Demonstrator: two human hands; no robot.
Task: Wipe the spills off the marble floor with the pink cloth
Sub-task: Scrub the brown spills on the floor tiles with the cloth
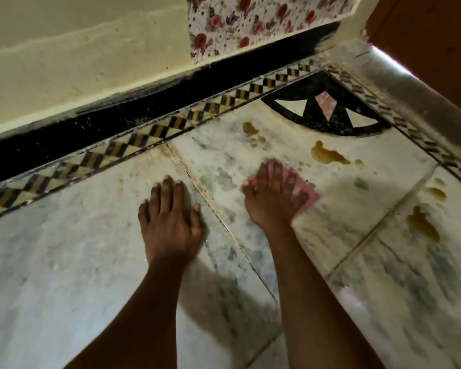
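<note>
Head view — marble floor [64, 262], brown spills [328, 155], checkered border [149, 134].

no readable text, labels, brands, numbers or signs on any surface

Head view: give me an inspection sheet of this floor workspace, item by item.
Surface: marble floor, white with grey veining, grimy joints between slabs.
Job's things: pink cloth flat on the floor under the right hand; brown spills remain at and.
Clutter: nothing seen.
Hands: left hand rests flat on the bare marble, fingers straight; right hand presses the cloth with spread fingers, blurred.
Cables: nothing seen.
Surroundings: checkered inlay border, black skirting, cream wall, floral fabric, black corner inlay, brown wooden panel.
</note>
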